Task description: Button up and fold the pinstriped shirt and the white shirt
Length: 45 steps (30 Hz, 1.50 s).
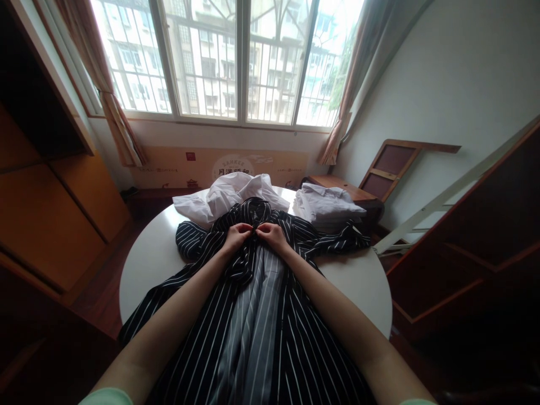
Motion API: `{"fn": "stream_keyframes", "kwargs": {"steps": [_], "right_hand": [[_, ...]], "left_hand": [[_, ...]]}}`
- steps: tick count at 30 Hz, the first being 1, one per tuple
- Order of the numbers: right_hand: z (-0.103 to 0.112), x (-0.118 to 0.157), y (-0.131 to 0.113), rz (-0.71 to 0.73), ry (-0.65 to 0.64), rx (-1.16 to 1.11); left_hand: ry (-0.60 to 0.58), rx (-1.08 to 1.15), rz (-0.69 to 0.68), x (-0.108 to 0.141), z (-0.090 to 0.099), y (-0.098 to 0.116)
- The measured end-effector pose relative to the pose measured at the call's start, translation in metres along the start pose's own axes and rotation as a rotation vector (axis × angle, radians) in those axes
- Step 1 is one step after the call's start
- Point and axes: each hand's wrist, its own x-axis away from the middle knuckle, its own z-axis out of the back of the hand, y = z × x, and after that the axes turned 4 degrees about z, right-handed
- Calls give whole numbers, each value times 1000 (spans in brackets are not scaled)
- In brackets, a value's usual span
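Barred on its outer side, the wide window [206, 73] spanned the far wall, with a tied curtain [112, 112] at its left and another curtain [337, 135] at its right. An orange-brown cabinet [42, 208] stood to the left, well apart from the round white table [145, 253] before us. Across the middle of this table lay the striped collared garment [198, 315], black with white stripes, its collar at the far end and its body running toward us out of view. Its front lay parted below our hands, showing a grey striped inner face between the black sides; one sleeve spread out to the right. Beyond the table, a long printed panel [169, 163] stood below the window, and a low wooden table [346, 188] stood near the right-hand corner.

At the far rim we had a crumpled white garment [228, 194] just beyond the collar and, to its right, a stack of folded white garments [327, 202]. Our left hand [239, 232] and right hand [270, 233] met nearly side by side just below the collar, each pinching the striped cloth at the front opening between thumb and fingers.
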Motion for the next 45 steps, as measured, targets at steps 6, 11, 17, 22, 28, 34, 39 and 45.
{"fn": "stream_keyframes", "kwargs": {"steps": [6, 11, 17, 22, 28, 34, 39, 45], "right_hand": [[-4, -1, 5, 71, 34, 137], [-6, 1, 4, 121, 54, 281], [-6, 2, 3, 153, 62, 320], [-5, 2, 3, 145, 46, 276], [-7, 2, 2, 124, 40, 250], [-8, 2, 2, 100, 32, 268], [-5, -1, 6, 55, -12, 171], [-4, -4, 12, -37, -47, -30]], "left_hand": [[-13, 8, -10, -1, -1, 1], [-36, -83, -82, 2, -3, 6], [23, -87, -75, 1, -3, 3], [47, -112, -78, -1, -1, -1], [98, -162, -92, 0, 0, 0], [77, -148, -88, 0, 0, 1], [62, -147, -107, 0, -3, 3], [36, -98, -117, -1, -5, 2]]}}
